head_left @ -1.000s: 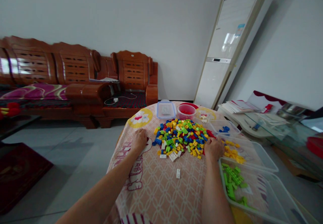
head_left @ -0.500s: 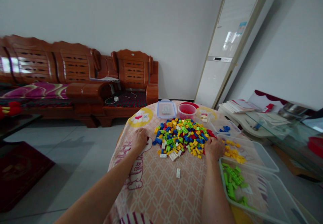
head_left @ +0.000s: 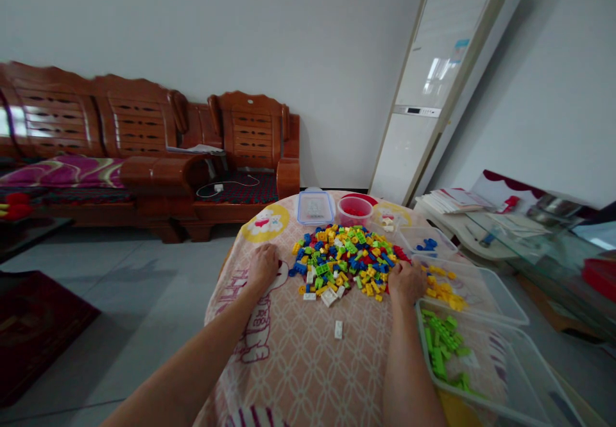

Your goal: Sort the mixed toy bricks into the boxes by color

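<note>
Currently, brick pile lies between fingers of left hand and right hand, right nearer; cannot tell whether either set is together.

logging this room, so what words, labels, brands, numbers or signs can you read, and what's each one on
No text is readable.
Tablecloth: letter-like marks near the left hand, too blurred.
Air conditioner: blue sticker and control panel, too small.
Chair: pale badge, too small.
Papers: any print too blurred.
</note>
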{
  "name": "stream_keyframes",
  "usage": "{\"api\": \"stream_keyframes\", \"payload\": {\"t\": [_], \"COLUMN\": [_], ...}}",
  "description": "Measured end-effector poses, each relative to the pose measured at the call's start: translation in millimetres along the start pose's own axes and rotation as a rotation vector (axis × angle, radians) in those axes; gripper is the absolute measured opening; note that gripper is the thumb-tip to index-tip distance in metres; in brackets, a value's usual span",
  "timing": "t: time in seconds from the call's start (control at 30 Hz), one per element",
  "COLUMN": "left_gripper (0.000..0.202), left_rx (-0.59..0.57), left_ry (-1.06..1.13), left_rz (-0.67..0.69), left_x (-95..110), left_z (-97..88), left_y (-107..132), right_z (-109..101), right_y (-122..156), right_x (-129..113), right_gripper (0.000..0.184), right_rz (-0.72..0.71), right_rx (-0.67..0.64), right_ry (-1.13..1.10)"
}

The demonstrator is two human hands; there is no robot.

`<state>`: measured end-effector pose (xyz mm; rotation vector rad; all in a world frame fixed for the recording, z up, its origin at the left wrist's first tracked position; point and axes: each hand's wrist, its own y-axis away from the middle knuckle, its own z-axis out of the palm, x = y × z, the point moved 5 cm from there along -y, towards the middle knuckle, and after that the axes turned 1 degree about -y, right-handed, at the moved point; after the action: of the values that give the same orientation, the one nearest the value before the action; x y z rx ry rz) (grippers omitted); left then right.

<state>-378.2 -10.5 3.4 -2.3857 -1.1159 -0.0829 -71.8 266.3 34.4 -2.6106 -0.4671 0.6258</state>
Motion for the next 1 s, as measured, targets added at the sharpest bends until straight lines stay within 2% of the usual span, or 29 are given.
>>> {"api": "stream_keyframes", "payload": {"t": [1.0], "left_gripper": [0.033], "left_rx": [0.005], "left_ry": [0.01], "left_rz": [0.003], "left_x": [1.3], "left_z": [-0.9], "left_y": [-0.4], "right_z": [1.1], "right_y": [-0.9], "right_x": [1.2], "right_gripper": [0.034], "right_rz": [-0.012], "right_rx": [0.039], "right_ry": [-0.021]}}
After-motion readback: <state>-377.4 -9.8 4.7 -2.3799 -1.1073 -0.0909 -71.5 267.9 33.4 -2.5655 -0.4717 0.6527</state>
